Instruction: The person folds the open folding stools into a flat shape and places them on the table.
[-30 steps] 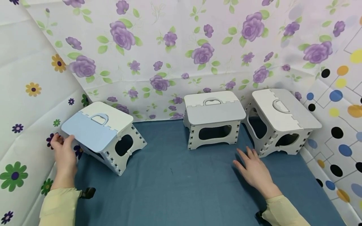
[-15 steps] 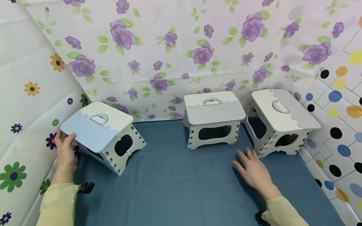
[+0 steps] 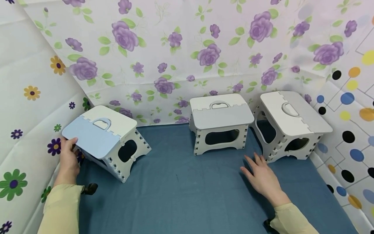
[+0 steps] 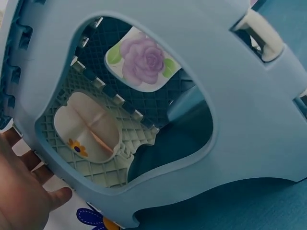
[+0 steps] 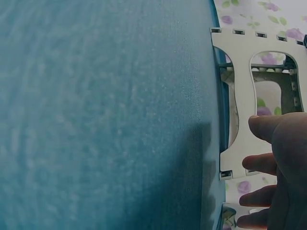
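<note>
A folding step stool with a blue and white top and a blue carry handle stands angled at the left in the head view. My left hand grips its near left corner, fingers partly hidden under the top's edge. In the left wrist view, fingertips meet the edge of the stool's blue side panel. On the right, my right hand hovers over the cloth, fingers spread and holding nothing. It is nearest the grey and white folding stool; another grey and white stool stands at the middle back.
Blue-green cloth covers the table. A purple-rose sheet hangs behind the stools, with a flowered sheet along the left and a dotted sheet along the right.
My left hand has moved slightly up and in, its fingers sliding under the corner of the blue and white stool. The right hand and all the stools stay almost where they were.
</note>
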{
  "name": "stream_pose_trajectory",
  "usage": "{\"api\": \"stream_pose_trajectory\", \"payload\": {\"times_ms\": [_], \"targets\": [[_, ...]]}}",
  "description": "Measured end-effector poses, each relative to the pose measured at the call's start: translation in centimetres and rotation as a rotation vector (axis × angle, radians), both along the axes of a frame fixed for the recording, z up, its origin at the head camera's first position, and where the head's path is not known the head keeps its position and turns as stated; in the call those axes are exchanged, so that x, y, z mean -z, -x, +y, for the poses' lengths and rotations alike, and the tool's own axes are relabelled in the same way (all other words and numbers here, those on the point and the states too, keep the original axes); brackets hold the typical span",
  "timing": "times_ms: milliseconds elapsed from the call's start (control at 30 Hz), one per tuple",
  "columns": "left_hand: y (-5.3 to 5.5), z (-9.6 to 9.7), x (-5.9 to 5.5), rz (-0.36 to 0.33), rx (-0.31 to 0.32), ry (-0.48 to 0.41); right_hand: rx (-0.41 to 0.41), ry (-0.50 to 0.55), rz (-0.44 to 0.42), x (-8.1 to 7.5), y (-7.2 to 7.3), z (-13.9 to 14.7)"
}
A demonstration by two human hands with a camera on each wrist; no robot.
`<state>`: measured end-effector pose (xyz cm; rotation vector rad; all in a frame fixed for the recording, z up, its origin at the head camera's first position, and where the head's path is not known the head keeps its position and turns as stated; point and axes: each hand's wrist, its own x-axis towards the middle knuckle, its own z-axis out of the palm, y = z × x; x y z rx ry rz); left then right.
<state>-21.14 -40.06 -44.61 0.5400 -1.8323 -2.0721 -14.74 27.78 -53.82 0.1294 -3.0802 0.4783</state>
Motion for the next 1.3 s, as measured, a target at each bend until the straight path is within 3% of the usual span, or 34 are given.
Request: {"api": "stream_pose_trajectory", "payload": {"times_ms": [533,1300], "targets": [[-0.6,-0.5,0.3,0.037,-0.002,-0.014,-0.002,-0.001,0.017,-0.3,0.0,0.0],[-2.1,1.2,1.1,0.158,0.134,0.099,-0.005,0.006,0.016,-0.4,-0.3,-0.2]]}}
